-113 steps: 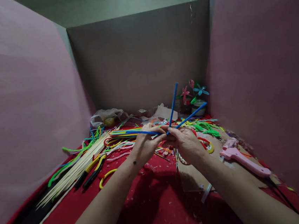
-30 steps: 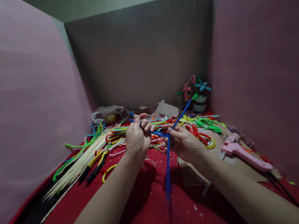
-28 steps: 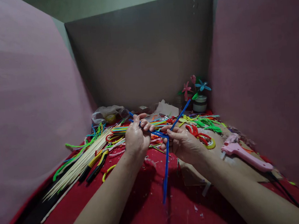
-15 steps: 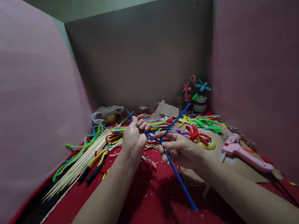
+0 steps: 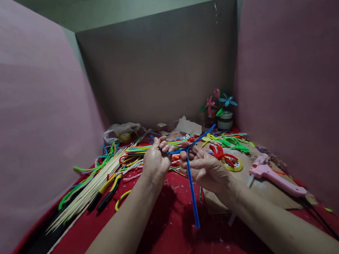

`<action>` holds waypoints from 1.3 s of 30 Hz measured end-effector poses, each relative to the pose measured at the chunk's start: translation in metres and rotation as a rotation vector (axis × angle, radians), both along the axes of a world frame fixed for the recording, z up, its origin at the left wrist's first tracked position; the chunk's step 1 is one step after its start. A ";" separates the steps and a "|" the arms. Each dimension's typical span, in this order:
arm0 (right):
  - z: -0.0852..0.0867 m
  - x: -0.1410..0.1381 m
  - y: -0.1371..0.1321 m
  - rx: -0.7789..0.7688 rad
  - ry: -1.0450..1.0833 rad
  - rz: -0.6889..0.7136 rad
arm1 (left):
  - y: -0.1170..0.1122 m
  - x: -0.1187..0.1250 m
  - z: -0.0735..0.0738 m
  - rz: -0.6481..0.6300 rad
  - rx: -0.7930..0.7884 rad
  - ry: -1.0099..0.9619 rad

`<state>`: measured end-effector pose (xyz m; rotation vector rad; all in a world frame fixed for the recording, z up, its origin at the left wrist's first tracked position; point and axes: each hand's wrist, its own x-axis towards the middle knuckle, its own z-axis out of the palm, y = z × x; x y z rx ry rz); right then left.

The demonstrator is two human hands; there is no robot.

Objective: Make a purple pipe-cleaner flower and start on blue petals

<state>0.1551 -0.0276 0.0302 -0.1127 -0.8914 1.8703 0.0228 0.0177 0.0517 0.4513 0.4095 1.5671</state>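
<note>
Blue pipe cleaners meet at a joint between my hands, one length hanging down, one slanting up to the right and one running left. My left hand is closed around the left length, whose tip pokes out above the thumb. Close to the joint, my right hand has its fingers curled at the blue pipe cleaners, with the thumb toward the hanging length. Its fingertips are partly hidden, so how firmly it pinches is hard to see. Both hands are held above the red cloth.
On the left lie thin wooden sticks and yellow-black pliers. A pink glue gun rests on a board at right, near a yellow tape roll and green pipe cleaners. Pipe-cleaner flowers stand in a jar behind.
The hanging blue length has swung from slanting right to nearly vertical. The left length now lies flatter, and my right hand's fingers have shifted slightly around the joint.
</note>
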 end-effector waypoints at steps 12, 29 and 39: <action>0.001 0.005 0.001 0.022 -0.031 0.024 | -0.003 0.001 0.001 0.018 -0.071 0.014; -0.001 -0.007 0.002 -0.094 0.099 -0.126 | -0.001 0.005 -0.005 0.004 -0.011 -0.022; -0.003 -0.015 0.001 -0.090 -0.055 -0.352 | -0.003 0.006 -0.008 0.048 0.064 0.044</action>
